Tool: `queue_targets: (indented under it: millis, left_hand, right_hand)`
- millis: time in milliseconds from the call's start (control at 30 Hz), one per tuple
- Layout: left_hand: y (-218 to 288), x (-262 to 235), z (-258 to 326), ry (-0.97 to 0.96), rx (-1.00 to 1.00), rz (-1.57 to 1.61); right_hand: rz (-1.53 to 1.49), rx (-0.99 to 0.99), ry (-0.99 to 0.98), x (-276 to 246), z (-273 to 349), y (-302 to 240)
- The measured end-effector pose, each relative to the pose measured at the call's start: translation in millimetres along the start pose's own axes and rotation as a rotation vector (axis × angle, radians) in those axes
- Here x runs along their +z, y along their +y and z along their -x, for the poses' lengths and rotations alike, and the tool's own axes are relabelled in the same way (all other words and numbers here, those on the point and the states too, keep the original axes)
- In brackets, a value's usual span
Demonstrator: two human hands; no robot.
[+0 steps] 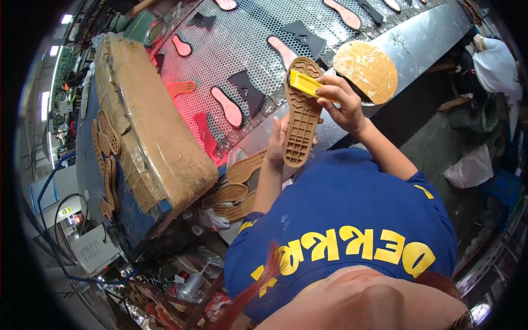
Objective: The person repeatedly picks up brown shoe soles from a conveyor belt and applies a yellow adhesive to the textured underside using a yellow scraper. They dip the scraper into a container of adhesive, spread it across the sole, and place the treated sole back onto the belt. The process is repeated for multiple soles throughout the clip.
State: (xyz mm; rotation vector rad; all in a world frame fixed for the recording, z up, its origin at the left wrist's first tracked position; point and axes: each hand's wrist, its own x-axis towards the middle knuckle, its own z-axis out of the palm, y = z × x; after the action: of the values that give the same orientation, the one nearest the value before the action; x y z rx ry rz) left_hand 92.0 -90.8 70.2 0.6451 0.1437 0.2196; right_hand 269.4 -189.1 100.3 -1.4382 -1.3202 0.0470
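Observation:
My left hand (279, 133) grips a brown rubber shoe sole (302, 129) from below, its thumb along the left edge. The sole is held up lengthwise, with its gridded, ribbed face towards me. In my right hand (342, 102), pinched between fingers and thumb, is a yellow block-shaped plastic tool (305, 83) with a dark edge. It lies across the sole's upper part and seems to touch it; what the dark edge is made of cannot be made out. Just right of the tool stands a round container with a tan, scratched lid (366, 71).
A perforated conveyor (203, 60) carries pink insoles (226, 106) and black cut pieces (247, 91). Its metal edge (421, 38) runs along the right. To my left stand a taped cardboard box (159, 121) and more brown soles (226, 195). A white bag (470, 166) lies at right.

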Motion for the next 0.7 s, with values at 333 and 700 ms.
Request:
queue_targets:
  millis: [333, 700]
  left_hand:
    - [9.8, -7.8, 0.4, 0.072, 0.04, 0.052]
    - [6.7, -16.1, -20.7, 0.31, 0.104, 0.248]
  right_hand:
    - [-0.238, 0.139, -0.261, -5.5, 7.5, -9.9]
    - [-0.105, -0.046, -0.201, 15.9, 31.5, -33.7]
